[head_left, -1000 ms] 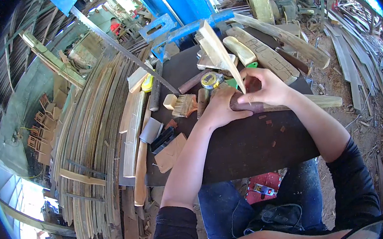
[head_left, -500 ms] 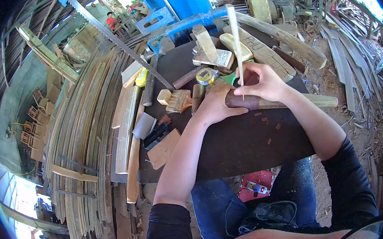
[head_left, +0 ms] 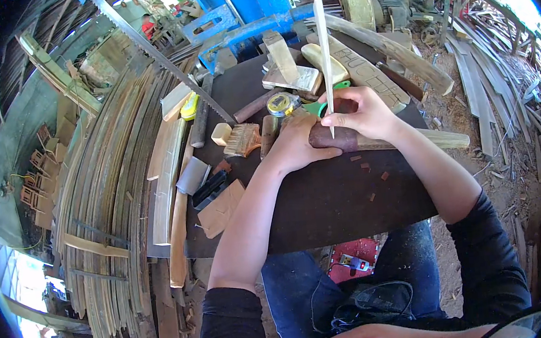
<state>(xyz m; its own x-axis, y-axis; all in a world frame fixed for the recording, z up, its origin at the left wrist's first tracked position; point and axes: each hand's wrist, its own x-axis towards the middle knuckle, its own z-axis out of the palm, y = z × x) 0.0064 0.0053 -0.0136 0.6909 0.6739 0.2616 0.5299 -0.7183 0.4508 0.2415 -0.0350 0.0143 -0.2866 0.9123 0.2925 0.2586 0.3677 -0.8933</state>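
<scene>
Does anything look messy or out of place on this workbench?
Only a bit of mess: small reddish chips lie scattered on the dark tabletop, on the near side of the left hand and right hand. They look odd against that otherwise bare patch. Nothing appears clearly damaged.

Pale strip (head_left: 324, 55) upright in right grip (head_left: 366, 117), left grip (head_left: 295, 143) on dark cylinder (head_left: 345, 141), 1 tape measure (head_left: 281, 104) beyond.

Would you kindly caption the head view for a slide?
Right hand holds a long pale wooden stick, left hand a dark brown rounded piece.
</scene>
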